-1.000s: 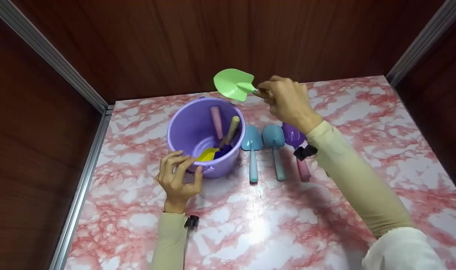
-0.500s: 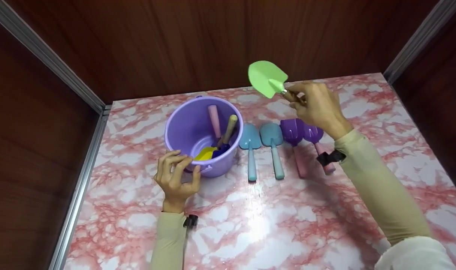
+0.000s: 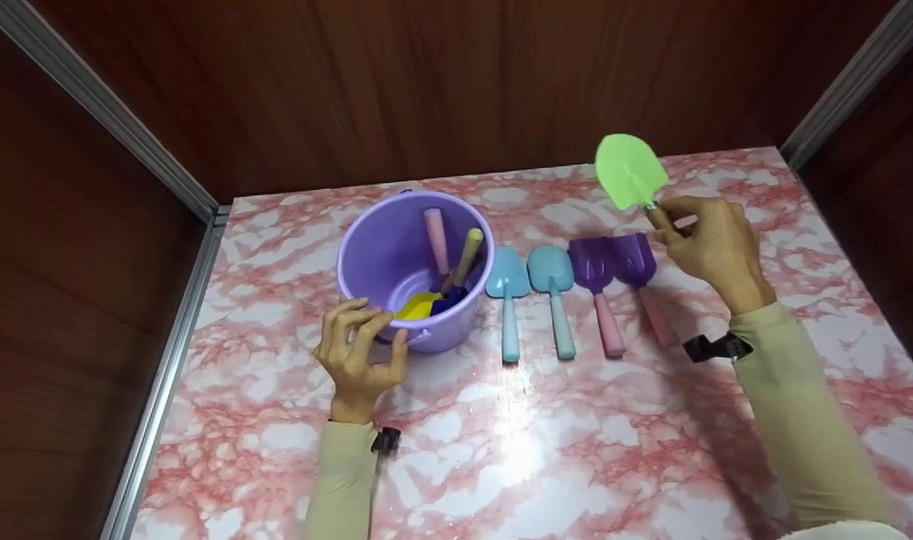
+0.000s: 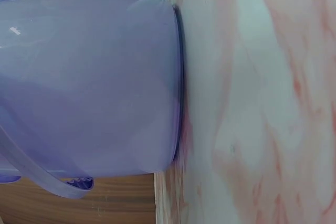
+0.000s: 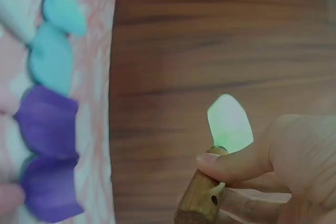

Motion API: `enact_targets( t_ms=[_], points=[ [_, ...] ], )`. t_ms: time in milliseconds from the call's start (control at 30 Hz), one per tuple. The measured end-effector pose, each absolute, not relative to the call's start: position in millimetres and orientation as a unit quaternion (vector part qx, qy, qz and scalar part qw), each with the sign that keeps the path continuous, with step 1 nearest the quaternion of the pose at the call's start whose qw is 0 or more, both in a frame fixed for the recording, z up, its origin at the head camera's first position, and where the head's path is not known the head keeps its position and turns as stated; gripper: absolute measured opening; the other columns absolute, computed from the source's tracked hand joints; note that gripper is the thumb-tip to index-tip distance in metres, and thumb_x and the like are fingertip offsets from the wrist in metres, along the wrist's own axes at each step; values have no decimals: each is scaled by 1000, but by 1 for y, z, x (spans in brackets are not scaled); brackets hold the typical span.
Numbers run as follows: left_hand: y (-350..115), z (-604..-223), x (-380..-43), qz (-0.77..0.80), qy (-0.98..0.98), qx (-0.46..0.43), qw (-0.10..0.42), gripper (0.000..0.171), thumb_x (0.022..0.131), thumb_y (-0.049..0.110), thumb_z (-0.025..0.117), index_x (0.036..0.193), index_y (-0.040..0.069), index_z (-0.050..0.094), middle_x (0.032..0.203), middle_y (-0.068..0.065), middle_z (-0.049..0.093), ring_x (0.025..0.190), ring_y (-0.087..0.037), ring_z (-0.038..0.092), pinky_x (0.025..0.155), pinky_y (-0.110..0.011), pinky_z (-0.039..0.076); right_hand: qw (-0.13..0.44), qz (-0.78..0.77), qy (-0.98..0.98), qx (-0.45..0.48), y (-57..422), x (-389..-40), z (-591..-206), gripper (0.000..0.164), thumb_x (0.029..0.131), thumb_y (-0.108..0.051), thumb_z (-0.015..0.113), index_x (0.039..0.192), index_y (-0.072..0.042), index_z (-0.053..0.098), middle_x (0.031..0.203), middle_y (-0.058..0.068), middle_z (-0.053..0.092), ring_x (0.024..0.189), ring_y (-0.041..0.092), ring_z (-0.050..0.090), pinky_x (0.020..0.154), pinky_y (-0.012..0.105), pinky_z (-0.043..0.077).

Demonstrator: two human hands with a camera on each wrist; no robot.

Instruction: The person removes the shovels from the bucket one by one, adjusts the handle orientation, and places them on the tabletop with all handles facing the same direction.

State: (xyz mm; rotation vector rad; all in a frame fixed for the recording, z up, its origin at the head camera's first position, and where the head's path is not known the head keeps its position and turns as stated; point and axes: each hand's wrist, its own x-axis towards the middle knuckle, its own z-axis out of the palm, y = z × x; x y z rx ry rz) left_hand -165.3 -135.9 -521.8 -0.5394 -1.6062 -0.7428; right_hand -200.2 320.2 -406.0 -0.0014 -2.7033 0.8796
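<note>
My right hand [image 3: 715, 244] pinches the wooden handle of a small green trowel [image 3: 630, 171] between thumb and fingers. The trowel is raised above the table's far right, blade pointing up and away; the right wrist view shows the handle [image 5: 199, 195] end free. At the near left rim of a purple bucket [image 3: 366, 225], my left hand [image 3: 357, 367] grips the edge with bent fingers, its thumb outside. Inside the bucket lie a yellow blade [image 3: 417, 306], a pink handle [image 3: 436, 240] and a pale wooden handle [image 3: 468, 259]; their lower parts are partly hidden.
Right of the bucket, two blue shovels [image 3: 508, 274] [image 3: 551, 270] and two purple shovels [image 3: 593, 262] [image 3: 636, 259] with pink handles lie in a row, handles toward me. Brown wood-grain panels [image 3: 456, 90] enclose the back and sides of the marbled table [image 3: 441, 480].
My right hand has carried the green trowel rightward from above the bucket's right rim, past the row of shovels, uncovering the purple ones. The left hand has stayed at the bucket.
</note>
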Motion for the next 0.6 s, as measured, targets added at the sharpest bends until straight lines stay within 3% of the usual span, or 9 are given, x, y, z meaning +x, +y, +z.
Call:
enact_targets(
  t_ms=[200,467,600],
  points=[
    [-135,-522,-165,-324,-690,-233,603,31,92,36,75,88,6,79,85,-13,71,88,-38,71,82,-45,64,135,295,-945,-37,342,-191,-426,33,101,-41,71,119,-15,83,108,8,82,71,-15,56,59,27,47],
    [-135,-521,-166,-321,-695,-234,599,30,92,37,75,89,7,79,86,-12,72,90,-36,72,82,-43,64,138,311,-939,-50,359,-179,-445,36,100,-42,73,114,-11,84,105,12,83,68,-23,54,57,10,42],
    [-135,-521,-165,-320,-694,-234,601,29,92,36,75,89,7,79,87,-12,72,90,-36,72,81,-43,63,129,317,-938,-52,363,-175,-452,34,100,-39,73,112,-9,84,102,14,82,66,-23,54,55,10,43]
  ],
)
